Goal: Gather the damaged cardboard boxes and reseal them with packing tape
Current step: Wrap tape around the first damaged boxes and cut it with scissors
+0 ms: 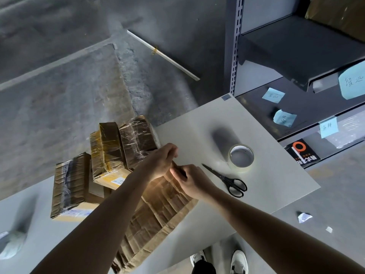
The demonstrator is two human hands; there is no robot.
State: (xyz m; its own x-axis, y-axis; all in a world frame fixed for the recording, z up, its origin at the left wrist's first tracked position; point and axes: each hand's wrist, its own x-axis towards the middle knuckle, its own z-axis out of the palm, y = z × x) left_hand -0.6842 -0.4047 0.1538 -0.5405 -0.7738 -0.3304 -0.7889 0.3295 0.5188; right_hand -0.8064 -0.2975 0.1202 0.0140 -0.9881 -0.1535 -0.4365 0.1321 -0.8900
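Your left hand (162, 161) and right hand (190, 179) pinch the crumpled box (158, 212) at its far edge; scissors (227, 180) lie just right of it.

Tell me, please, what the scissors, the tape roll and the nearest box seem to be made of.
Scissors: probably dark metal blades; glossy black plastic handles, by their shine. Tape roll: seemingly clear plastic film, pale and slightly glossy. Box: matte brown corrugated cardboard, ribbed with creases.
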